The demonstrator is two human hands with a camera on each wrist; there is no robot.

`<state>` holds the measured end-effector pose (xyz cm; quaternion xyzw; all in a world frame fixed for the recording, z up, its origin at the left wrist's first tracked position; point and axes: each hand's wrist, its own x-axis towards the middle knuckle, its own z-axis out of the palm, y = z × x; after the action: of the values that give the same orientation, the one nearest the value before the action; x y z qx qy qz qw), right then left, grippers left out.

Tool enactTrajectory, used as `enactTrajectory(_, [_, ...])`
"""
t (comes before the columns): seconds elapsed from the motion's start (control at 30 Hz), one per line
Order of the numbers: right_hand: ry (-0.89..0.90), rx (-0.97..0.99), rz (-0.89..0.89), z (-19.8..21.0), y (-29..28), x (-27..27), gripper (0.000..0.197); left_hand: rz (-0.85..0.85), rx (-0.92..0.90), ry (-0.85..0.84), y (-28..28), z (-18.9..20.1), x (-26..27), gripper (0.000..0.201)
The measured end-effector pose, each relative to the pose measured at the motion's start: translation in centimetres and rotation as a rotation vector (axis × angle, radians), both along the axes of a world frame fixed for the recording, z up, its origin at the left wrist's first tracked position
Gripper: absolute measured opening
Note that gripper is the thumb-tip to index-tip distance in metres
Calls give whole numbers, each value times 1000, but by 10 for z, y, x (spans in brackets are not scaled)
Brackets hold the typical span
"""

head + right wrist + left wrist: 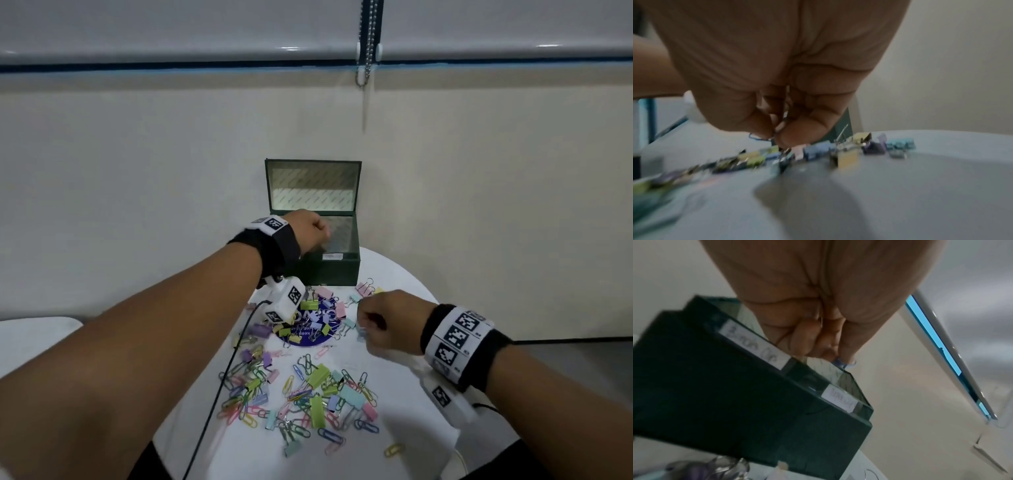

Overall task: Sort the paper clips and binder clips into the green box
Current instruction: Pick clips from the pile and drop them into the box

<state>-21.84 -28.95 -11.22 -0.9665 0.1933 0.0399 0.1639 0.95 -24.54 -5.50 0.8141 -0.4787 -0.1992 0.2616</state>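
Observation:
The dark green box stands open at the table's far edge, lid up, with two white labels on its front rim. My left hand hovers over its left compartment, and in the left wrist view its fingertips pinch a blue paper clip above the box. My right hand is curled just above the table, right of the binder clip pile. In the right wrist view its fingertips pinch a blue paper clip. Mixed paper clips and binder clips lie nearer me.
The round white table has a purple sticker under the far pile. A black cable runs from my left wrist camera down across the table's left side. A wall stands right behind the box. A lone yellow clip lies at front right.

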Motion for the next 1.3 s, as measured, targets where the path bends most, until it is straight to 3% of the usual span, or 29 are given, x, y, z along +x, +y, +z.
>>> enactTrajectory(0.13, [-187, 69, -142, 27, -25, 28, 11, 113, -82, 335, -6, 0, -2, 32])
enactTrajectory(0.2, [-296, 99, -229, 39, -35, 48, 8, 103, -120, 402, 4, 5, 0, 36])
enactTrajectory(0.27, [-366, 74, -293, 48, -45, 69, 12, 56, -151, 314, 21, 10, 7, 33])
enactTrajectory(0.37, [-342, -4, -318, 57, -52, 96, 11, -47, -104, -2, 59, 16, 15, 18])
enactTrajectory(0.47, [-220, -133, -298, 58, -51, 107, 18, -174, 103, -261, 102, 18, 18, 12])
enactTrajectory(0.53, [-233, -207, -244, 55, -41, 102, 20, -256, 291, -326, 130, 12, 15, 10])
enactTrajectory(0.6, [-264, -200, -113, 47, -21, 91, 16, -302, 470, -351, 155, -2, 11, 10])
enactTrajectory(0.67, [-161, -129, 72, 36, 5, 77, 15, -284, 564, -368, 177, -18, 7, 20])
enactTrajectory(0.83, [139, -84, 280, 12, 46, 51, 26, -271, 532, -408, 205, -39, -2, 55])
enactTrajectory(1.17, [180, -118, 269, 3, 48, 49, 8, -394, 372, -410, 191, -54, -13, 13])
enactTrajectory(1.3, [156, -92, 216, 5, 52, 50, 15, -343, 343, -337, 189, -53, -3, 9])
